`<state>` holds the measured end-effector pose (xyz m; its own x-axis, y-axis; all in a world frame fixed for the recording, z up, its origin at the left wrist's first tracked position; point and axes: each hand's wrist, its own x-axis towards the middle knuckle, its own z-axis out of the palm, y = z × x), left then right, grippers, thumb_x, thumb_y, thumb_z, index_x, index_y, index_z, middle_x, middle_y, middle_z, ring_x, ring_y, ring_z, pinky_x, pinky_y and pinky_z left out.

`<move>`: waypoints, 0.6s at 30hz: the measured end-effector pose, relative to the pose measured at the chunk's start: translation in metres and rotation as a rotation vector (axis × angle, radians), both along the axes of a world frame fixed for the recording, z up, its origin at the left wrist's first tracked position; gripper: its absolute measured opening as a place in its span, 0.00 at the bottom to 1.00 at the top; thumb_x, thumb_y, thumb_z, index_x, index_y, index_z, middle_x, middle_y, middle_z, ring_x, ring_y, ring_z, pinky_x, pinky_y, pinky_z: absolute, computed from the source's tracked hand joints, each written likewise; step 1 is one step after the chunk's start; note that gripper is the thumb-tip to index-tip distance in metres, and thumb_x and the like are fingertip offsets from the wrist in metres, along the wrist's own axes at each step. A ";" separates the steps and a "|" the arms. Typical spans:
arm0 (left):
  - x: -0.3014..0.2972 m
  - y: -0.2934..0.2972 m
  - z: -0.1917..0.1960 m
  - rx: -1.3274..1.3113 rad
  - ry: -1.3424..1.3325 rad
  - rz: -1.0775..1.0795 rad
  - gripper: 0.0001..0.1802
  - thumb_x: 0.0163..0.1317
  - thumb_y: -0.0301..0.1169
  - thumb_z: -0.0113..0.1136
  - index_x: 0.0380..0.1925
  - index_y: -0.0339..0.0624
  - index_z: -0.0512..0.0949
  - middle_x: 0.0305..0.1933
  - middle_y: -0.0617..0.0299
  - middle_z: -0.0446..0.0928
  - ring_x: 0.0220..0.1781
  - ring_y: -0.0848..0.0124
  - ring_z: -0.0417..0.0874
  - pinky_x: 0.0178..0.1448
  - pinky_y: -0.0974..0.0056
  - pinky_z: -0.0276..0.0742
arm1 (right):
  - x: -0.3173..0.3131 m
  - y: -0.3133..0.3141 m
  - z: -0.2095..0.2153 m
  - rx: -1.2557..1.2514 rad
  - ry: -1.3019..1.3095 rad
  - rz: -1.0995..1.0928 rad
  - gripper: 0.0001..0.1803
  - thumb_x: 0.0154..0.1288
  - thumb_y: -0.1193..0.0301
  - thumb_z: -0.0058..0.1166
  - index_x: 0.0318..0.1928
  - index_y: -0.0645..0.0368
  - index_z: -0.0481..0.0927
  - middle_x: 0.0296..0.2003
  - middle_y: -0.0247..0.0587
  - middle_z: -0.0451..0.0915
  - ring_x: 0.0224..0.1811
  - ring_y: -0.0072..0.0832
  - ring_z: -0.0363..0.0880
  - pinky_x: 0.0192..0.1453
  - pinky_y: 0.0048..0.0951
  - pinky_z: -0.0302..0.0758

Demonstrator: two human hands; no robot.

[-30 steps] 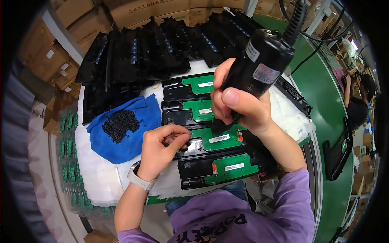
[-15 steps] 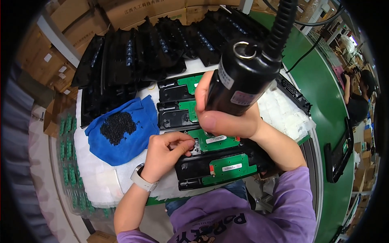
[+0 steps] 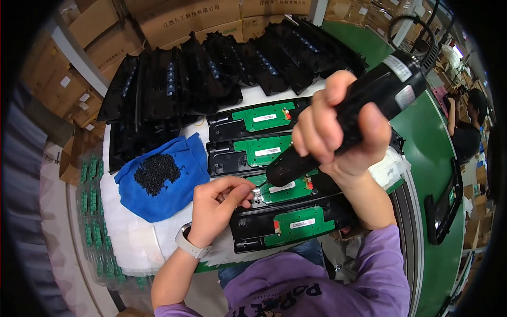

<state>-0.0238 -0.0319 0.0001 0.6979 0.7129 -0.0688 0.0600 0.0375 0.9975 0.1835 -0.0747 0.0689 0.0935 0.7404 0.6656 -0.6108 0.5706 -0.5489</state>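
Right hand (image 3: 338,132) wrapped tight round a black electric screwdriver (image 3: 351,113), fingers fully closed on the barrel, thumb on the near side. Tool tilted, its tip end down-left, sitting over the third housing (image 3: 288,187) in a row of four black housings with green circuit boards. Coiled cable runs off the top of the tool toward upper right.

Left hand (image 3: 216,206) has thumb and fingers (image 3: 240,193) pinched together at the left end of that same third housing, just beside the board's (image 3: 285,189) left edge. Something small may be between the fingertips; too small to tell. Left pinch and screwdriver tip are near each other, with the tip just above and to the right of the fingertips.

Pale watch band on the left wrist (image 3: 187,243).

Blue cloth (image 3: 161,177) lies on the bench (image 3: 127,232) left of the housings, with a pile of small black screws (image 3: 157,173) on it, near the left hand but not touching.

More black housings (image 3: 211,68) stacked behind the row. Cardboard boxes (image 3: 174,16) beyond them. Green conveyor surface (image 3: 438,142) on the right, a black part (image 3: 442,211) lying on it. Another person (image 3: 467,132) at the far right edge.
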 end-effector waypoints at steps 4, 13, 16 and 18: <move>0.001 -0.008 0.004 -0.010 -0.067 0.013 0.06 0.57 0.22 0.58 0.34 0.30 0.79 0.29 0.59 0.80 0.29 0.77 0.81 0.34 0.77 0.75 | -0.004 -0.004 0.005 -0.061 0.161 -0.100 0.17 0.64 0.58 0.41 0.41 0.61 0.66 0.15 0.35 0.67 0.11 0.23 0.64 0.21 0.30 0.67; 0.003 -0.006 -0.001 -0.090 -0.134 0.018 0.07 0.57 0.20 0.58 0.36 0.29 0.77 0.32 0.56 0.80 0.31 0.74 0.81 0.36 0.75 0.76 | -0.001 -0.003 -0.002 -0.020 -0.003 -0.107 0.20 0.64 0.53 0.42 0.43 0.58 0.65 0.17 0.30 0.66 0.13 0.20 0.63 0.26 0.29 0.69; 0.003 -0.006 0.002 -0.094 -0.138 0.020 0.07 0.57 0.20 0.58 0.35 0.28 0.78 0.31 0.56 0.80 0.31 0.74 0.81 0.37 0.74 0.77 | -0.008 -0.005 0.001 -0.082 0.119 -0.128 0.16 0.63 0.60 0.41 0.41 0.60 0.65 0.15 0.35 0.66 0.11 0.23 0.62 0.21 0.30 0.66; 0.003 -0.006 0.003 -0.092 -0.143 0.021 0.07 0.56 0.20 0.58 0.35 0.28 0.78 0.31 0.56 0.80 0.32 0.73 0.82 0.37 0.74 0.77 | -0.010 -0.005 0.000 -0.093 0.116 -0.138 0.16 0.63 0.60 0.41 0.41 0.60 0.64 0.15 0.35 0.66 0.11 0.24 0.62 0.22 0.30 0.66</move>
